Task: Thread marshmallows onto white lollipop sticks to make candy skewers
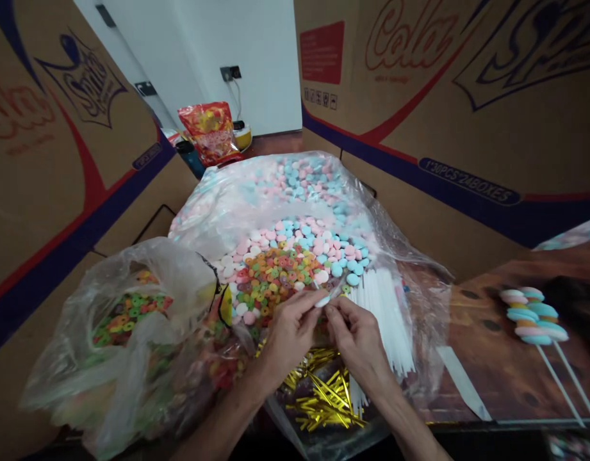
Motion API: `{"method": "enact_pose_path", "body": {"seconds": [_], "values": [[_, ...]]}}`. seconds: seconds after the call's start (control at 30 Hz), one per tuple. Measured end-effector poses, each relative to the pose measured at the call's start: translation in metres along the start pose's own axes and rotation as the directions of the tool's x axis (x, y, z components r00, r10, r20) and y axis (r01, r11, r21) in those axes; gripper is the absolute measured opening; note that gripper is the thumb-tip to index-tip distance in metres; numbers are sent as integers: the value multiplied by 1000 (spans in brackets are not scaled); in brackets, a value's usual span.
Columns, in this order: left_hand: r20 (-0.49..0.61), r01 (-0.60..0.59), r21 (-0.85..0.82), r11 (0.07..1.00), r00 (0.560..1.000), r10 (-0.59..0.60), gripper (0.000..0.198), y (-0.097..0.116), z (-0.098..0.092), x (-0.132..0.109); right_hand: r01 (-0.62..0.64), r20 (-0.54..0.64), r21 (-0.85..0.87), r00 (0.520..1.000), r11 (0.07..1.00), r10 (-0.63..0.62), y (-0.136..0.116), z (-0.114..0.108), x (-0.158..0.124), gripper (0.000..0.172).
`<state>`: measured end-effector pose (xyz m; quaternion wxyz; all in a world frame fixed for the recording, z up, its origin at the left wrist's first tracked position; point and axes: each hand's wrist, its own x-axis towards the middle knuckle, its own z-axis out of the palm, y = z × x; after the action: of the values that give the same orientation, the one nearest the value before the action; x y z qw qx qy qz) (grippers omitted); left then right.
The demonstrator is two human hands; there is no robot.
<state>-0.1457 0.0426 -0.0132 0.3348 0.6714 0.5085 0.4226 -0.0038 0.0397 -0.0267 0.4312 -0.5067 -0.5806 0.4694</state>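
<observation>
1. Left hand (289, 328) pinches a white candy (323, 301) near the ring candies (270, 275).
2. Right hand (360, 334) has fingertips together just beside it; whether gripping anything, I cannot tell.
3. Gold ties (327, 402) and white sticks (385, 317) lie near.

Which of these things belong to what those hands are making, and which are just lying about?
Likely part of the job:
small pale piece between left hand and right hand
round pastel sweets
ring sweets
white sticks
gold ties
two sweet-stacked sticks

Probably just lying about:
red packet
blue cup
printed cardboard boxes
</observation>
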Motion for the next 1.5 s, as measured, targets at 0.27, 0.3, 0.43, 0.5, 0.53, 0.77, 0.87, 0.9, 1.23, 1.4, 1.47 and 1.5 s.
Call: {"method": "enact_pose_path", "body": {"seconds": [0.27,0.3,0.43,0.5,0.53,0.77,0.87,0.9,1.23,1.4,1.47,1.5], "values": [[0,-78,370,926,996,84,34,11,1,37,-19,-155,-140,988,990,-3,9,-32,6,32],[9,-102,482,870,994,112,33,10,1,45,-34,-166,-146,986,989,9,12,-36,5,33],[82,-142,752,644,989,123,27,4,10,72,-57,-133,-143,990,988,38,23,-43,1,36],[112,-137,813,566,991,79,22,2,16,83,-58,-114,-146,993,988,42,24,-41,0,36],[137,-141,832,537,989,48,20,2,19,88,-58,-106,-150,993,987,42,24,-40,0,36],[116,-87,742,664,993,2,17,4,10,92,-40,-108,-206,994,978,18,19,-47,-4,33],[209,-190,744,640,977,46,15,4,6,73,-42,-110,-248,994,968,15,19,-54,-7,32],[253,-228,754,616,966,48,14,4,7,68,-42,-114,-266,993,963,12,18,-55,-8,32],[496,-488,748,450,861,111,16,7,20,64,-28,-106,-290,994,957,-3,16,-58,-15,35],[354,-364,814,453,929,111,19,-2,23,52,-66,-123,-134,991,989,49,22,-59,-14,40],[368,-372,799,472,924,106,18,-5,24,50,-82,-116,-93,991,992,71,22,-57,-12,43],[375,-372,792,484,922,95,17,-5,25,50,-88,-115,-89,990,992,77,22,-55,-11,44]]}}
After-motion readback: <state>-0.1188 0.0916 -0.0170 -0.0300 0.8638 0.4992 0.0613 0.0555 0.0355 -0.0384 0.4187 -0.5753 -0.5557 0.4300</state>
